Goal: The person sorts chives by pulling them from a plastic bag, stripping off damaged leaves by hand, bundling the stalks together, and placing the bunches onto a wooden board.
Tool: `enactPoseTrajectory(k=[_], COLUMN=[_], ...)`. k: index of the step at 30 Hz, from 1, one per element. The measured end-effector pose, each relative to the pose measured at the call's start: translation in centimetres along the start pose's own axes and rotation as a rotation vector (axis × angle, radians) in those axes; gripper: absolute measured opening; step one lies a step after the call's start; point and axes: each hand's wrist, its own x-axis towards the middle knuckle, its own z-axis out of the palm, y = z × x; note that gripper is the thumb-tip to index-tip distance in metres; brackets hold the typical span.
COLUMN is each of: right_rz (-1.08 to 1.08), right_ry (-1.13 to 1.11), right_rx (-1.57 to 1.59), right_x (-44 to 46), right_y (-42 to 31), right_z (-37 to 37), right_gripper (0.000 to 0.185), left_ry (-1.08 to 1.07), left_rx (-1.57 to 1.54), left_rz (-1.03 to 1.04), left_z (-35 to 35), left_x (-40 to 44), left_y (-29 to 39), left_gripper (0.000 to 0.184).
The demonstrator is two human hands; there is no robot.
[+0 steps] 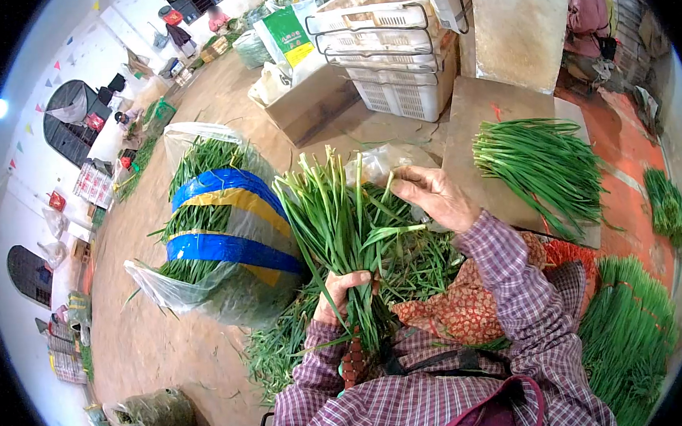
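A bunch of long green stalks with pale cut ends (pixel 330 221) stands upright in front of the body, and my left hand (pixel 338 293) is wrapped round its lower part. At the bunch's upper right, my right hand (pixel 436 195) has thumb and forefinger pinched together at the pale tip of one stalk. Loose green leaves (pixel 418 267) lie beneath the bunch. A tied bundle of green stalks (pixel 541 165) rests on a board (pixel 462 143) to the right of my right hand.
Left of the bunch sits a clear bag of greens with blue and yellow tape (pixel 229 228). Stacked white crates (pixel 395 69) and a cardboard box (pixel 311 105) stand ahead. More green bundles (pixel 626 336) lie at right. Another person in pink (pixel 586 14) sits at upper right.
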Motion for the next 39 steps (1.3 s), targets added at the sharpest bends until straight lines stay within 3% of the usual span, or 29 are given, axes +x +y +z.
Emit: enactPoseTrajectory(k=[3,5,9,11,12,14,17,19,21,24,28,31,33,35,37,38,39], right_rz=[0.041,-0.004,-0.158,-0.218,-0.146,0.064,-0.14,-0.006,-0.261,-0.14,-0.161,-0.041,-0.088,0.085,-0.013,0.052,0.052], right_ry=[-0.014,0.329,0.789,0.658,0.585,0.447,0.261,0.153,0.211,0.124,0.144,0.176,0.219,0.406,0.513,0.441,0.438], right_rx=[0.087,0.42,0.513,0.45,0.231,0.217,-0.217,-0.219,-0.251,-0.31,-0.389,-0.179,-0.105,0.323,0.287,0.112,0.111], right_x=[1.1,1.6,1.4,-0.2,-1.2,-2.4,-3.0,-3.7,-3.2,-2.8,-2.7,-2.8,-2.7,-2.5,-2.2,-2.5,-2.8], right_y=[1.5,1.7,-2.5,-2.8,-2.3,-0.7,-0.3,-1.7,-0.3,-1.6,-2.0,-0.5,0.2,0.2,-0.2,-0.2,1.3], right_z=[0.0,-2.0,-8.7,-10.2,-9.7,-6.4,-0.5,1.3,2.6,2.1,1.9,2.0,1.9,0.5,-1.8,-3.7,-4.6], right_gripper=[0.027,0.025,0.026,0.028,0.03,0.031,0.045,0.048,0.043,0.029,0.01,0.014,0.012,0.01,0.009,0.025,0.025], left_ry=[0.004,-0.033,0.015,-0.013,-0.048,-0.015,-0.014,0.09,0.061,0.038,0.091,0.097,0.091,0.062,0.075,0.096,0.119], left_rx=[-0.077,-0.126,-0.238,-0.221,-0.2,-0.179,-0.154,-0.108,-0.132,-0.092,-0.052,-0.052,-0.069,-0.057,-0.053,-0.069,-0.086], left_rz=[-0.021,-0.017,-0.029,-0.013,-0.001,0.005,0.02,-0.034,-0.009,0.02,-0.009,-0.016,-0.026,0.032,0.027,0.017,0.008], left_z=[0.1,-0.2,-0.7,-1.1,-1.2,-0.4,-0.2,0.3,0.2,0.3,0.6,0.2,0.0,-0.2,-0.5,-0.9,-1.2], left_x=[0.0,0.0,-0.1,0.3,0.5,0.5,0.6,0.3,0.4,0.3,0.2,0.4,0.4,0.5,0.3,0.3,0.4], left_y=[-0.9,-1.3,-2.0,-2.1,-2.1,-1.7,-1.5,-1.0,-0.9,-0.7,-0.6,-1.0,-1.1,-1.0,-0.9,-1.1,-1.4], left_gripper=[0.042,0.042,0.039,0.038,0.036,0.036,0.035,0.034,0.034,0.035,0.037,0.036,0.035,0.033,0.029,0.028,0.027])
